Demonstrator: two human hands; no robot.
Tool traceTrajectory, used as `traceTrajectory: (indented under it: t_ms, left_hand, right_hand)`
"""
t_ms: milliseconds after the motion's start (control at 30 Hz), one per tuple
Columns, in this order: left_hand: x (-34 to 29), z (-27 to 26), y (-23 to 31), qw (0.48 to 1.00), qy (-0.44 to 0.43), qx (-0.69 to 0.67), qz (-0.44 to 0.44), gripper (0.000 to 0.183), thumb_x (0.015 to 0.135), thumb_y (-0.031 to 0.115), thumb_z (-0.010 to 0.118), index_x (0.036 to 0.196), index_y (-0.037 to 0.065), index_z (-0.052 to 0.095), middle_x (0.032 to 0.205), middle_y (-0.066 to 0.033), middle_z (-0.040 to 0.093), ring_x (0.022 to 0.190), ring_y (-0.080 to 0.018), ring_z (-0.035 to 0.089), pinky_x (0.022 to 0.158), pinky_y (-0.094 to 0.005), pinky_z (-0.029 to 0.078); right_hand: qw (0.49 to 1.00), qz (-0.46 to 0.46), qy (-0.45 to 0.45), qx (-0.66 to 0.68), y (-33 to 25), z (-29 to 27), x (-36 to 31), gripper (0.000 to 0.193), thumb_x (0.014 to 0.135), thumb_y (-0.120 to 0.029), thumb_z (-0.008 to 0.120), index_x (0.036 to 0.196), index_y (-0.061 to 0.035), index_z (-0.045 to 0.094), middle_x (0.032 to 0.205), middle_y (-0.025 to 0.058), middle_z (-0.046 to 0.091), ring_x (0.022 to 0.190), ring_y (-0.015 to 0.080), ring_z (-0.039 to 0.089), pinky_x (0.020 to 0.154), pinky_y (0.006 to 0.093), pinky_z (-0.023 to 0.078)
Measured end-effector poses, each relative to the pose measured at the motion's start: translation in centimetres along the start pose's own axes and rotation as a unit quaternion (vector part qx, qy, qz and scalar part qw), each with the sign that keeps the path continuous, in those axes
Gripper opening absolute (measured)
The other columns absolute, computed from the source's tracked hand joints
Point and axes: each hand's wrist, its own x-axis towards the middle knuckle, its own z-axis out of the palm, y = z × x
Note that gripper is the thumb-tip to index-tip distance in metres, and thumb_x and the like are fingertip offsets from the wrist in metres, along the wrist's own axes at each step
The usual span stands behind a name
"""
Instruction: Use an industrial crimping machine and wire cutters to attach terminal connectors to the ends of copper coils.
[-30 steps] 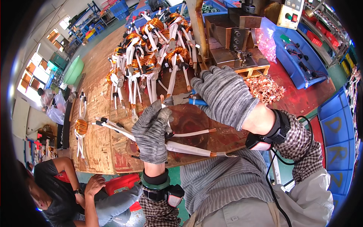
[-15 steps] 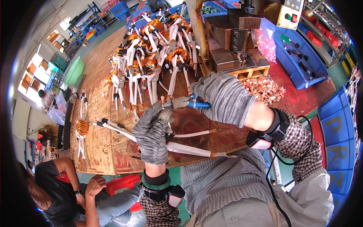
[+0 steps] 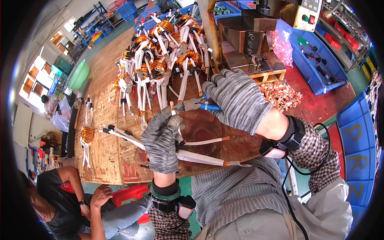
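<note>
My left hand (image 3: 161, 140), in a grey knitted glove, is closed round a white-sleeved wire lead whose bare copper end (image 3: 172, 107) sticks up past the fingertips. In my right hand (image 3: 240, 100), gloved alike, is a pair of blue-handled pliers (image 3: 193, 105) with the handles spread. Their jaws point left, close beside the copper end; whether they touch it I cannot tell. Below my left hand lie more leads of the same work, among them a thick white-sleeved lead (image 3: 200, 157) and a thinner one (image 3: 206, 141). My left hand partly hides where these join.
Copper-wound coils (image 3: 160, 60) with white leads are heaped at the back; a single coil (image 3: 86, 135) lies at left. Beyond my right hand stand a metal press (image 3: 244, 44) and loose copper terminals (image 3: 282, 95). A blue bin (image 3: 320, 66) is at right; a person (image 3: 64, 196) sits at lower left.
The pliers' handles have spread apart and the jaws have shifted slightly upward beside the copper end. My right hand has moved a little upward; my left hand stays nearly in place.
</note>
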Motion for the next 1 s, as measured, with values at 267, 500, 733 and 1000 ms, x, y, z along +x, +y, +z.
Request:
traceTrajectory:
  t_ms: [267,500,733,1000]
  left_hand:
    - [-0.1,0.2,0.2,1.000,0.011,-0.010,-0.003,0.022,0.078,0.005,0.059,0.099,-0.001,0.058,0.068,-0.0031,0.059,0.048,-0.0037,0.046,0.040,-0.0162,0.037]
    - [0.1,0.1,0.3,1.000,0.001,0.003,-0.007,0.022,0.077,0.004,0.059,0.098,-0.001,0.058,0.068,-0.0034,0.059,0.048,-0.0044,0.046,0.041,-0.0163,0.038]
    - [0.0,0.1,0.0,1.000,0.007,-0.004,0.005,0.022,0.077,0.004,0.060,0.098,-0.001,0.058,0.069,-0.0034,0.059,0.048,-0.0044,0.046,0.041,-0.0164,0.037]
    - [-0.1,-0.2,-0.1,1.000,-0.012,0.004,0.010,0.022,0.077,0.004,0.060,0.098,0.000,0.058,0.070,-0.0026,0.059,0.049,-0.0038,0.046,0.041,-0.0166,0.037]
  right_hand:
    - [1.000,-0.004,-0.005,-0.017,-0.2,-0.2,0.2,0.023,0.072,-0.020,0.052,0.086,-0.0031,0.058,0.079,0.0123,0.056,0.078,0.0262,0.053,0.067,0.0378,0.042]
    - [0.998,-0.003,-0.013,-0.054,-0.3,-0.5,0.3,0.017,0.073,-0.015,0.048,0.082,-0.0046,0.059,0.077,0.0117,0.056,0.076,0.0252,0.054,0.067,0.0377,0.042]
    - [1.000,-0.006,0.004,-0.028,-0.2,-0.4,-0.1,0.016,0.072,-0.015,0.049,0.082,-0.0056,0.058,0.076,0.0113,0.057,0.074,0.0255,0.055,0.066,0.0376,0.042]
    - [0.998,-0.008,0.008,0.055,0.2,0.9,-0.8,0.027,0.065,-0.018,0.057,0.089,-0.0040,0.055,0.080,0.0123,0.057,0.076,0.0284,0.055,0.068,0.0382,0.042]
